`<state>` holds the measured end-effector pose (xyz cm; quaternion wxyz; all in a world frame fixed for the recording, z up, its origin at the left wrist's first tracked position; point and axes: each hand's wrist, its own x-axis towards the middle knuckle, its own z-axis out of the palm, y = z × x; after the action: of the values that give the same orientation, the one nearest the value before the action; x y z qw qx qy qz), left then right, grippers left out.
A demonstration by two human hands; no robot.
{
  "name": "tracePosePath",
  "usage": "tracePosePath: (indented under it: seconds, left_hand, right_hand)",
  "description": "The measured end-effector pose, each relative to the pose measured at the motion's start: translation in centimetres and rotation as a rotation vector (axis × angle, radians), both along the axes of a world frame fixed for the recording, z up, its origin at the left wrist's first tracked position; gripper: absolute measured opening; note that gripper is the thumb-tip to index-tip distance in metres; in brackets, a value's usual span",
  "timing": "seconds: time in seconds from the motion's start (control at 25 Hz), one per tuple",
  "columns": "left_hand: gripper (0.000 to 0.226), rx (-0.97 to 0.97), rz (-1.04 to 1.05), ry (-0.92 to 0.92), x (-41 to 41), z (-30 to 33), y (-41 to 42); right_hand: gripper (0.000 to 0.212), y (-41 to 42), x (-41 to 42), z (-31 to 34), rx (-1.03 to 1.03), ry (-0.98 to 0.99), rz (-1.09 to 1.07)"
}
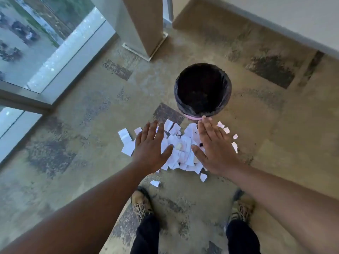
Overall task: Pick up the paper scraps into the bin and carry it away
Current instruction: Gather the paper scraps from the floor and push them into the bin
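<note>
A heap of white paper scraps (181, 149) lies on the carpet just in front of a round bin (202, 89) lined with a black bag. The bin stands upright and looks dark inside. My left hand (151, 145) hovers flat over the left side of the heap, fingers apart, holding nothing. My right hand (213, 149) is spread palm down over the right side, its fingertips near the bin's pink lower rim (192, 117). A few stray scraps lie at the edges, one (155, 183) near my left shoe.
Patterned tan carpet (275, 125) covers the floor. A square column base (145, 30) rises behind the bin. Glass window panels (42, 43) with a frame run along the left. A wall edge (275, 24) crosses the top right. My two shoes (141, 204) stand below the heap.
</note>
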<state>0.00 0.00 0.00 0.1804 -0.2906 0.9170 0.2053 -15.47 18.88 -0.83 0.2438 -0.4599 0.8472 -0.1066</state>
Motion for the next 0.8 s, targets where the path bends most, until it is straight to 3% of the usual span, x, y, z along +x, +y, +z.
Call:
tracePosePath:
  seconds: [0.24, 0.4, 0.56, 0.8]
  left_hand:
    - [0.083, 0.15, 0.032, -0.216, 3.8, -12.0, 3.2]
    - [0.079, 0.264, 0.091, -0.264, 5.1, -18.7, 4.2]
    - [0.077, 0.426, 0.167, -0.323, 5.9, -23.3, 5.2]
    - [0.079, 0.597, 0.26, -0.404, 6.1, -28.4, 6.2]
  right_hand:
    - [0.089, 4.0, 3.3, -11.8, 0.227, -0.173, 0.029]
    - [0.076, 5.4, 4.5, -18.8, 0.345, -0.455, -0.167]
    - [0.061, 4.9, 4.3, -23.5, 0.366, -0.703, -0.461]
    - [0.057, 2.1, 3.4, -29.4, 0.285, -0.779, -0.521]
